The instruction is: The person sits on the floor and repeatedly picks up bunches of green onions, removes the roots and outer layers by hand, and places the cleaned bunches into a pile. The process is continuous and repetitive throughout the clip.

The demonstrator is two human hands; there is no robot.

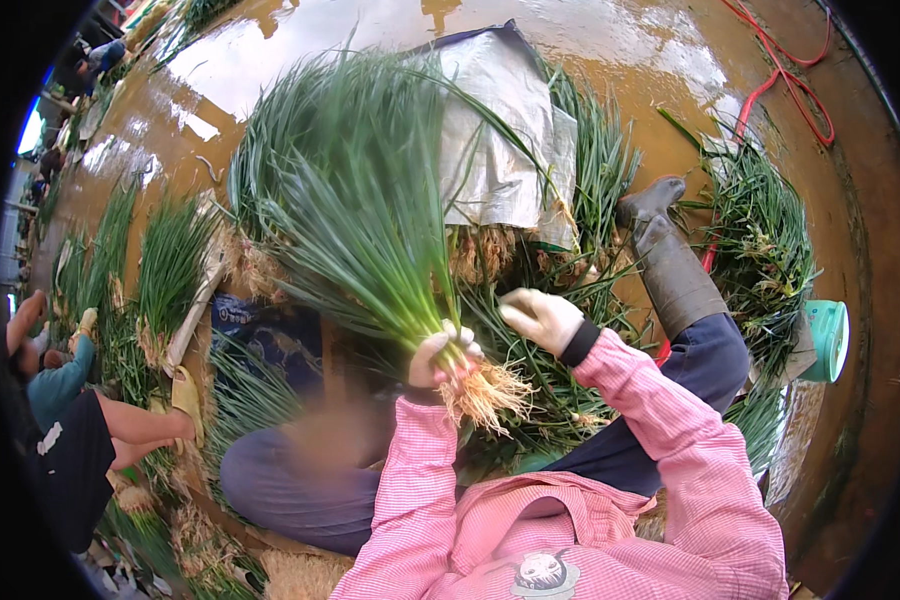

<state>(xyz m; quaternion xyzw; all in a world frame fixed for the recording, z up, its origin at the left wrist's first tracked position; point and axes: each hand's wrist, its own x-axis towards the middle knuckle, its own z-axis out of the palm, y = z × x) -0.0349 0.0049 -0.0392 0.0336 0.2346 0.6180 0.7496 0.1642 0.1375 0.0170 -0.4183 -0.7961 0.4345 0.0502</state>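
A gloved left hand, my left hand (436,358), is closed around a bunch of green onions (390,277) just above the roots. Their pale, stringy roots (487,394) hang out below the fist, and the long green leaves fan up and to the left. My right hand (544,319), also in a white glove, hovers to the right of the bunch with bent fingers and nothing visible in it. Beneath it lie loose onion leaves and plants (510,352) on the ground. Past the bunch, a large pile of green onions (307,127) is partly covered by a whitish plastic sheet (495,142).
Another heap of onions (757,240) lies at the right, beside a turquoise bucket (825,341) and a red hose (784,71). My boot (671,262) stretches forward on wet, muddy ground (615,45). To the left sits another person (60,382) among upright onion bunches (169,262).
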